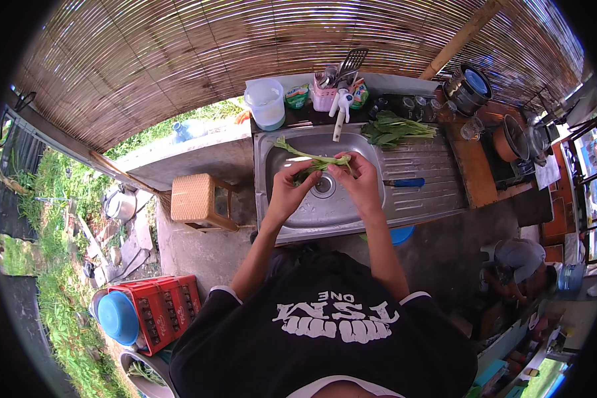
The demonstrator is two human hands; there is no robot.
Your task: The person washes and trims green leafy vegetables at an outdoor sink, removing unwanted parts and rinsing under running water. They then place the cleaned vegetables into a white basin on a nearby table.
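Observation:
Over the basin of a stainless steel sink (298, 219), both hands grip a green leafy vegetable stalk (294, 148). My left hand (298, 181) pinches its middle between thumb and fingers, while my right hand (356, 174) has hold of the thicker right end. Some dark leaves hang below the stalk, partly hidden by my fingers. Right of the basin, a blue-handled knife (408, 182) lies on the ribbed drainboard (428, 164), its blade pointing toward my right hand. Behind it rests a bunch of leafy greens (398, 130), stems to the right.
A white faucet (339, 117) reaches over the basin's back edge. Behind stand a plastic pail (266, 104) and a pink utensil basket (323, 97). Glasses (420, 107) and a pot (510, 137) are farther right. A woven-pattern stool (191, 199) stands left; a person (520, 263) crouches at right.

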